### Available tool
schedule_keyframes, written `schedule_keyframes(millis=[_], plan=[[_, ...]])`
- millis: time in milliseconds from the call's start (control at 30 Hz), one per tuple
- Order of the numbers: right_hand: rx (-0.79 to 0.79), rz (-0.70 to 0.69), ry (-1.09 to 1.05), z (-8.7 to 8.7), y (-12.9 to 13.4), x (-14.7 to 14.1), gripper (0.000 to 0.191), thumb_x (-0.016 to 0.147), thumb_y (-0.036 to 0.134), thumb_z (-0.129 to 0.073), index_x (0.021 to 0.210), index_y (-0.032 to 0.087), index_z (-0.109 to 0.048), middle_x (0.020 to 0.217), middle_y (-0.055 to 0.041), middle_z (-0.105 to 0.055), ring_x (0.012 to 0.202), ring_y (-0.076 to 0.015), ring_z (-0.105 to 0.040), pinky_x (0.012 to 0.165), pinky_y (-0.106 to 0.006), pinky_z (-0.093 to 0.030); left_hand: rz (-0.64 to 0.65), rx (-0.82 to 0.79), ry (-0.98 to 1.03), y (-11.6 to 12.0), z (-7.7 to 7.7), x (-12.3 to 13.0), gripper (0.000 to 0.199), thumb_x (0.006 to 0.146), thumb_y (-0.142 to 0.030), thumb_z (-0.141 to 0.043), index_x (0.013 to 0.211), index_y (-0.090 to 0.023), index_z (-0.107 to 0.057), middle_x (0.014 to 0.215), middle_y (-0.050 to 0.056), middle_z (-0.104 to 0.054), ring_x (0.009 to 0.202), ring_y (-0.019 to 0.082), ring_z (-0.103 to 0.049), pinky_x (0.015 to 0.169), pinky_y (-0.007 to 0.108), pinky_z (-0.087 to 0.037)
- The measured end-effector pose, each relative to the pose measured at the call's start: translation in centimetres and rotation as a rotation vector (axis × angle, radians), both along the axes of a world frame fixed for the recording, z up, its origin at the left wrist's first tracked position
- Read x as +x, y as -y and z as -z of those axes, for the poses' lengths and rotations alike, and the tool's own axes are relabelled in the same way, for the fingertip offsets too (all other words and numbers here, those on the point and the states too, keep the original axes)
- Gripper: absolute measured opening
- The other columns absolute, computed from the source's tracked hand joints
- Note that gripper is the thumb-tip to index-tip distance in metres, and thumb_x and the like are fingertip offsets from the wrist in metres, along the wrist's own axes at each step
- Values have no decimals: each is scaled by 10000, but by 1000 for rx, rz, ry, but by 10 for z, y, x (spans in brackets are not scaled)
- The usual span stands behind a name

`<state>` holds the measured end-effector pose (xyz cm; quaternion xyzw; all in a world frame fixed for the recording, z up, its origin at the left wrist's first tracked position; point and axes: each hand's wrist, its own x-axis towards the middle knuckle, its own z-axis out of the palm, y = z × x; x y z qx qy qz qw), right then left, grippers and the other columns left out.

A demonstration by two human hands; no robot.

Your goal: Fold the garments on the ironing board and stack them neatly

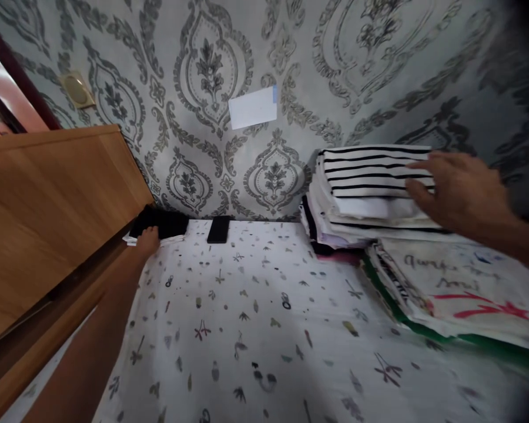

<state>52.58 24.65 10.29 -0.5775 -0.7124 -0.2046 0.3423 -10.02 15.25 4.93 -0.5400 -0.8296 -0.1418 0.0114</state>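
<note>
At the far left of the head view, my left hand (149, 239) has its fingers curled on the near edge of a folded black garment (167, 223). White cloth shows under that garment. On the right, my right hand (465, 189) reaches over a stack of folded clothes, thumb and fingers apart. Its fingertips are at the right end of a folded black-and-white striped garment (374, 171) on top; whether they touch it I cannot tell. White folded clothes (330, 226) lie beneath it. In front sits another pile, topped by a white printed garment (458, 288) with lettering and a red design.
A black phone (218, 229) lies near the wall on the patterned white bedsheet (255, 329). A wooden panel (62, 217) stands along the left side. Damask wallpaper covers the wall (273, 47) behind, with a white paper (253, 108) and a switch plate (77, 89) on it.
</note>
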Motion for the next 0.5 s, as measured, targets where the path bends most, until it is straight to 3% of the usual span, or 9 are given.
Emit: schedule_keyframes(millis=[133,267,367,500], plan=[[-57,-276,56,28,82,-29,394,942,484,-412,1132,247,-663,1398,-226,-561,1319,-359,-520,1032,-566,-436,36,-34,-59,0,11,-29,168,779,-55,-497,852,-140,-622,1178,238,-638,1252,384,-501,1031,528,-377],[-172,-375,-55,63,163,-57,251,916,454,-471,1063,382,-661,1360,-130,-610,1196,-344,-618,951,-564,-521,28,7,-66,-6,5,-35,96,752,-85,-544,741,-163,-598,948,181,-681,1143,386,-579,955,510,-430],[-202,-382,-148,83,205,-70,236,896,432,-506,1083,486,-640,1298,-80,-655,1131,-341,-657,867,-563,-568,13,86,-49,-9,-20,-36,51,772,-151,-568,786,-179,-608,847,135,-675,1053,379,-625,907,499,-461],[-280,-424,-299,91,235,-92,220,881,441,-542,1052,528,-650,1203,-67,-700,1020,-340,-703,748,-530,-607,55,235,-47,-6,-74,-23,180,853,-209,-491,985,-184,-610,933,119,-682,1063,323,-625,918,432,-483]])
